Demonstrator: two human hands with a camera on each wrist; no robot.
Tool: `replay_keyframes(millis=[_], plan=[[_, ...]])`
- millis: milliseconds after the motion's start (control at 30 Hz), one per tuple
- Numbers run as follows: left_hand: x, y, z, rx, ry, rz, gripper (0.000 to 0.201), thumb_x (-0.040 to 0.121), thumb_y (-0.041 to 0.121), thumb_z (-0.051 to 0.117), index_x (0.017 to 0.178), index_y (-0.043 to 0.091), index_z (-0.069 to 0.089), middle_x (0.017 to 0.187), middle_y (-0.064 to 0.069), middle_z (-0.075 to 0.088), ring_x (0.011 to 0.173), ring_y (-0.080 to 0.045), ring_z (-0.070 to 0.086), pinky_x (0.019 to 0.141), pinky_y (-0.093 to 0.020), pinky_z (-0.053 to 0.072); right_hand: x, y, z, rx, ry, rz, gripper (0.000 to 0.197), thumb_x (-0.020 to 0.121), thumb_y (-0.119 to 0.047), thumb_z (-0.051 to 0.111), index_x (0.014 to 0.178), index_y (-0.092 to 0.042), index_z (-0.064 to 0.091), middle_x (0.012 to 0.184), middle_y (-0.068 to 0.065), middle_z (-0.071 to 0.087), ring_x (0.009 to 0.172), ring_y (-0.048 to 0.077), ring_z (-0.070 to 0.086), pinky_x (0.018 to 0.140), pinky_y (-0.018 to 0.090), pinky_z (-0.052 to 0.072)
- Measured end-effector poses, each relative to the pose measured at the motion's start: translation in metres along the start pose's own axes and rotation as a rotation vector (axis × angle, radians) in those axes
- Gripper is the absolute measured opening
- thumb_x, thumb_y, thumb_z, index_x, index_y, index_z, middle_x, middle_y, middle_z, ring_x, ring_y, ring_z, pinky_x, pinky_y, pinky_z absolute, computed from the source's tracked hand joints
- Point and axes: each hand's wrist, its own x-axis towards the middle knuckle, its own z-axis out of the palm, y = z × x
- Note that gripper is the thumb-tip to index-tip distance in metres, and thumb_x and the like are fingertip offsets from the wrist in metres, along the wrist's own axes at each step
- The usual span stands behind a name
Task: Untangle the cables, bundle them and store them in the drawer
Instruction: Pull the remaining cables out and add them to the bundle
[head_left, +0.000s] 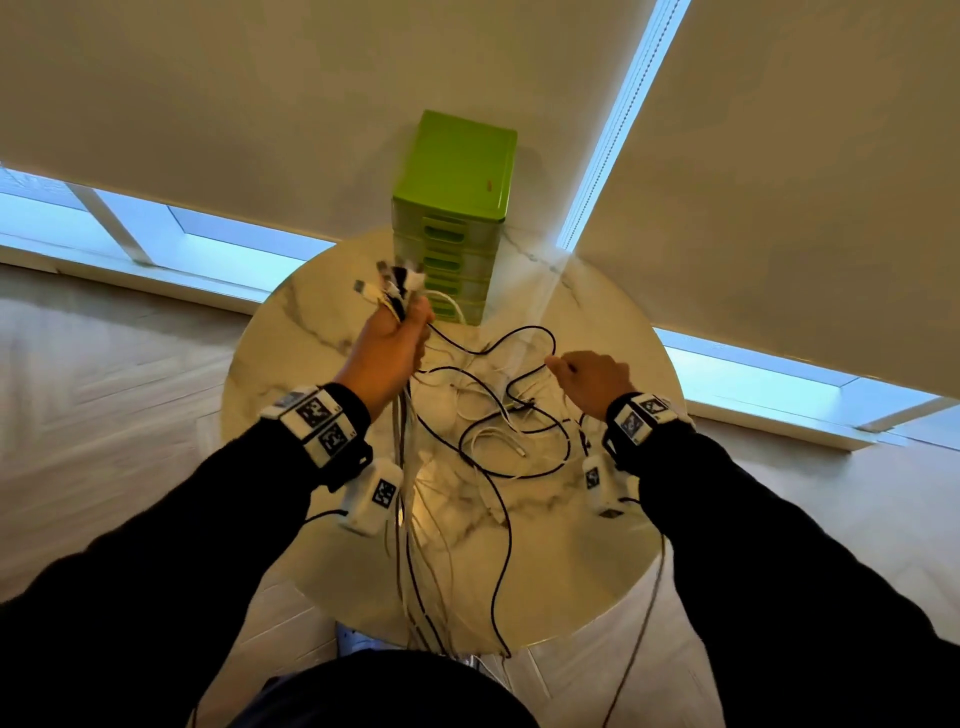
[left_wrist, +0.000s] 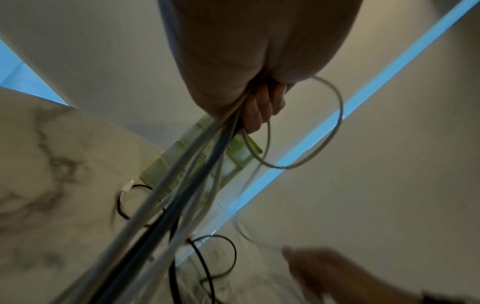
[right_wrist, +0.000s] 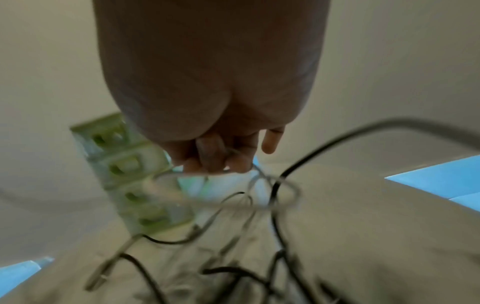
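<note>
We see the left hand (head_left: 390, 349) raised above the round white marble-patterned table (head_left: 291, 332), fist wrapped tight around a bunch of black and white cables (head_left: 402, 410). Their plug ends (head_left: 390, 287) fan out above the knuckles, and the strands hang straight down from the fist, past the near table edge. In the left wrist view the curled fingers (left_wrist: 262, 107) clamp that bunch (left_wrist: 182, 185), with 1 pale loop (left_wrist: 324, 131) swinging free beside them.

Over to the right hand (head_left: 592, 382): it hovers above the table's right half, apart from the left, fingers curled in. The right wrist view shows its fingertips (right_wrist: 213, 158) pinching a thin pale cable (right_wrist: 233, 174), though blur hides the detail.

Between and below both hands lies the loose tangle of black and white cable loops (head_left: 498, 431), spread on the tabletop.

Just beyond the left fist stands the tall lime-green plastic drawer tower (head_left: 457, 171) at the table's far edge, every drawer front (head_left: 447, 234) we can see flush with the frame. 1 thin white cable (head_left: 452, 304) loops just in front of its lowest drawers.
</note>
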Motion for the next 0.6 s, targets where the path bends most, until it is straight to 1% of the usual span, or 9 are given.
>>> replay_keyframes(millis=[67,133,167,233,300,367,433,533,600], plan=[[-0.008,-0.008,0.014,0.067,-0.05,-0.049,0.029,0.108,0.035,0.04,0.093,0.016,0.055,0.064,0.007,0.037,0.052,-0.006,0.033,0.049,-0.022,0.028,0.002,-0.029,-0.01,0.141,0.09,-0.081,0.048,0.104,-0.052,0.033,0.067,-0.023,0.044,0.075,0.002,0.055,0.085,0.034,0.061,0.078,0.042,0.043],[-0.011,-0.016,0.027,0.104,-0.08,-0.107,0.031,0.107,0.036,0.041,0.094,0.015,0.059,0.064,0.006,0.037,0.053,-0.009,0.032,0.051,-0.026,0.028,-0.004,-0.055,-0.016,0.324,0.156,-0.195,0.042,0.105,-0.044,0.038,0.069,-0.024,0.048,0.072,0.0,0.056,0.076,0.027,0.059,0.073,0.041,0.045],[-0.011,-0.018,0.032,0.109,-0.077,-0.138,0.033,0.107,0.038,0.042,0.094,0.015,0.061,0.063,0.008,0.038,0.052,-0.01,0.032,0.051,-0.026,0.028,-0.011,-0.066,-0.019,0.417,0.162,-0.25,0.038,0.106,-0.04,0.038,0.072,-0.026,0.049,0.07,-0.003,0.056,0.071,0.019,0.057,0.071,0.037,0.044],[-0.01,-0.02,0.037,0.066,-0.068,-0.193,0.038,0.106,0.043,0.042,0.097,0.013,0.064,0.059,0.011,0.039,0.05,-0.009,0.031,0.05,-0.026,0.029,-0.022,-0.082,-0.02,0.595,0.11,-0.335,0.026,0.107,-0.036,0.038,0.087,-0.032,0.054,0.075,-0.016,0.056,0.07,-0.002,0.053,0.069,0.019,0.041],[-0.01,-0.018,0.04,-0.039,-0.085,-0.223,0.039,0.106,0.044,0.041,0.097,0.012,0.062,0.057,0.012,0.034,0.049,-0.008,0.027,0.048,-0.024,0.025,-0.031,-0.088,-0.019,0.714,0.027,-0.376,0.022,0.106,-0.041,0.037,0.097,-0.042,0.057,0.082,-0.02,0.059,0.074,-0.006,0.055,0.071,0.01,0.04],[-0.011,-0.016,0.042,-0.146,-0.087,-0.231,0.035,0.106,0.044,0.043,0.093,0.016,0.059,0.058,0.011,0.029,0.051,-0.009,0.023,0.048,-0.025,0.022,-0.035,-0.087,-0.016,0.755,-0.053,-0.411,0.029,0.106,-0.047,0.035,0.087,-0.055,0.055,0.078,-0.018,0.058,0.07,-0.004,0.053,0.072,0.016,0.04],[-0.012,-0.015,0.044,-0.196,-0.059,-0.221,0.032,0.105,0.041,0.047,0.084,0.02,0.06,0.058,0.008,0.03,0.05,-0.009,0.025,0.048,-0.025,0.021,-0.037,-0.085,-0.011,0.734,-0.123,-0.418,0.036,0.106,-0.049,0.033,0.076,-0.058,0.052,0.073,-0.018,0.055,0.066,-0.002,0.05,0.072,0.021,0.04],[-0.011,-0.016,0.045,-0.224,-0.036,-0.186,0.032,0.106,0.034,0.046,0.078,0.021,0.056,0.057,0.008,0.03,0.05,-0.009,0.025,0.047,-0.024,0.021,-0.041,-0.078,-0.005,0.716,-0.189,-0.411,0.038,0.105,-0.051,0.033,0.073,-0.054,0.054,0.069,-0.019,0.053,0.065,0.002,0.047,0.072,0.025,0.04],[-0.008,-0.013,0.041,-0.25,-0.009,-0.174,0.032,0.107,0.035,0.045,0.081,0.019,0.053,0.056,0.011,0.03,0.049,-0.008,0.024,0.047,-0.023,0.022,-0.044,-0.067,0.002,0.656,-0.237,-0.378,0.038,0.104,-0.054,0.031,0.08,-0.043,0.058,0.073,-0.017,0.055,0.068,0.004,0.048,0.075,0.027,0.04]])
